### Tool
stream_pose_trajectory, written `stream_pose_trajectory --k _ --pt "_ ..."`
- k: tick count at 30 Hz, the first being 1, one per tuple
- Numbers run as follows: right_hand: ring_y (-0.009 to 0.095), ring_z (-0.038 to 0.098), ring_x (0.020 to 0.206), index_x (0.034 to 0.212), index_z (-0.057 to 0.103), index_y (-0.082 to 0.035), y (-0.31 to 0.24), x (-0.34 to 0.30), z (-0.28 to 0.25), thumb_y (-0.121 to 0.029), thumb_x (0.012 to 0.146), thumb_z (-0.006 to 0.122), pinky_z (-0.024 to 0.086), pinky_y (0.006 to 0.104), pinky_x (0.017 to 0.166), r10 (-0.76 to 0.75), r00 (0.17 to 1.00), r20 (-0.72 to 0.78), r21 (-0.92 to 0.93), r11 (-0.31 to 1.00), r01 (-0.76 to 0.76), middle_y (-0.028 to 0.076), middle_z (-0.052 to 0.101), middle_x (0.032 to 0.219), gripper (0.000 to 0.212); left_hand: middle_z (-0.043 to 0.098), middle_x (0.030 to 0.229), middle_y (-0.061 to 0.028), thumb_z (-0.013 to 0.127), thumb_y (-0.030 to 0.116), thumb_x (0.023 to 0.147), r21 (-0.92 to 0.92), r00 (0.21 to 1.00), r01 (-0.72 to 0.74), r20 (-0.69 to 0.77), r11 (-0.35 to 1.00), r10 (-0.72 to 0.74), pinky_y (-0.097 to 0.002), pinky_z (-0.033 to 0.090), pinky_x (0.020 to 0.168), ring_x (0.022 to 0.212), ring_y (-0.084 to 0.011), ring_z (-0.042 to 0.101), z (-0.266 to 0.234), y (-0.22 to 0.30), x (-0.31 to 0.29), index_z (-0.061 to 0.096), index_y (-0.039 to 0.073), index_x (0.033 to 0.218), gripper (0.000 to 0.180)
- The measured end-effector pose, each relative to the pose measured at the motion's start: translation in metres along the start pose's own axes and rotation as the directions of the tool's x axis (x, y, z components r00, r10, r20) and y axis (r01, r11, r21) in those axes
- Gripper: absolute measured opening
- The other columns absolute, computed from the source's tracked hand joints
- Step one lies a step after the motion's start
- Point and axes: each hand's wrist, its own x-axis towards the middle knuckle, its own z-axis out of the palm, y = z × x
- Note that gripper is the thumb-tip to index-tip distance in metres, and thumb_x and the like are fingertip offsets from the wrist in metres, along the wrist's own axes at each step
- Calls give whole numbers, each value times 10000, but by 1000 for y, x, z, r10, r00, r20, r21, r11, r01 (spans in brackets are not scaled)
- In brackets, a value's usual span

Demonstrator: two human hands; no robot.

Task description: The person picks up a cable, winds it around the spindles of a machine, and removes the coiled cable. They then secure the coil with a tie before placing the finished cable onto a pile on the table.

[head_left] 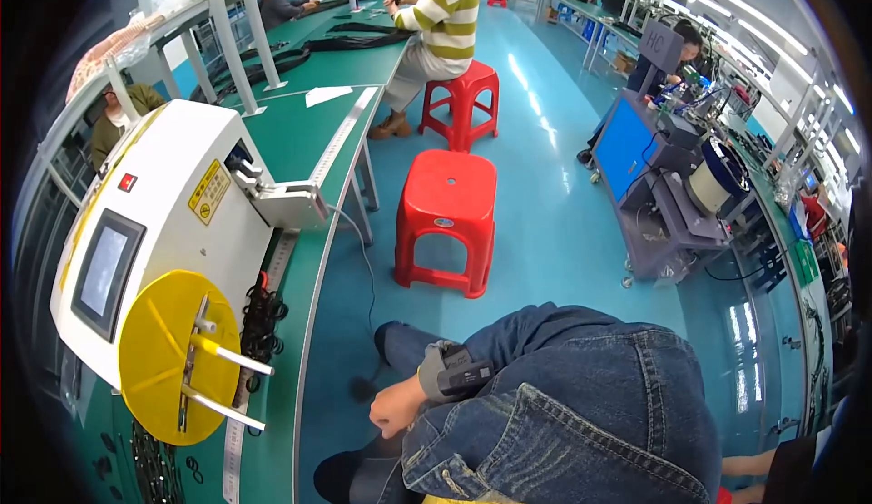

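One bare right hand point(397, 409) sits low in the view, knuckles toward the left, its grip folded loosely together; whether the fingers enclose anything is hidden. The left hand is out of view, so I cannot tell how its grip stands. A grey strap point(431, 374) with a black box-shaped device point(465, 377) circles the right wrist, and a denim sleeve point(581, 377) fills the space behind it.

To the left, on the green desk point(291, 136), stands a white benchtop winding machine point(177, 241). Its long axis runs from lower left to upper right, roughly along the desk's edge. At its near end a yellow disc point(150, 350) stands on edge, and two white posts point(245, 360) jut from it rightward and slightly down, toward the hand's side. A dark-framed screen point(107, 272) lies on the sloping face, and a metal guide head point(292, 204) points right from the far end. Black cable coils point(262, 322) lie just beside the disc, next to a ruler strip point(234, 459) running along the desk.

Beyond, a red stool point(445, 202) stands on the blue floor point(536, 232). Right of it is a grey cart point(672, 218) carrying a large spool point(710, 184). Farther off, a person in a striped top point(450, 14) sits on a second red stool point(468, 95) beside a black cable bundle point(359, 44).
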Motion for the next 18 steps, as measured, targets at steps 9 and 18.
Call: stream_pose_trajectory --k 9,18 --pt "275 535 610 926 545 -3 -75 -19 -44 -224 794 567 425 383 556 -170 871 -461 178 944 278 106 554 661 258 463 568 -114 504 27 771 -382 788 -527 -554 759 268 -390 332 414 466 -291 438 -181 219 -148 607 61 797 111" --pt "260 543 675 1096 502 33 -132 -54 -82 -153 779 556 448 350 557 -799 214 -563 -606 575 550 108 555 853 372 573 664 -63 531 82 863 -845 811 -458 -269 277 520 -284 443 528 558 -145 521 -167 345 -173 616 15 938 132"
